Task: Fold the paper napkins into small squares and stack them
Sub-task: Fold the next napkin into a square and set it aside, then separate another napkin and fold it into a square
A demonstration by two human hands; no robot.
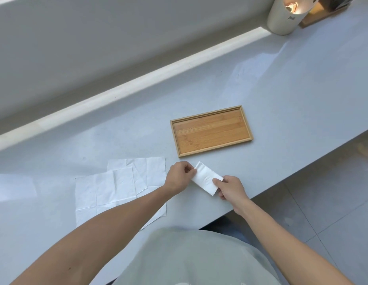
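A white paper napkin [205,178], folded into a narrow rectangle, lies near the front edge of the grey counter. My left hand [179,177] pinches its far left end. My right hand [230,188] pinches its near right end. To the left, unfolded white napkins [117,186] lie flat and overlapping on the counter, partly hidden by my left forearm. A bamboo tray [212,131] sits just beyond the folded napkin with nothing in it.
A white cylindrical container [281,17] and a wooden box [318,15] stand at the far right by the wall. The counter's front edge [281,182] runs diagonally to the right of my hands, with tiled floor below.
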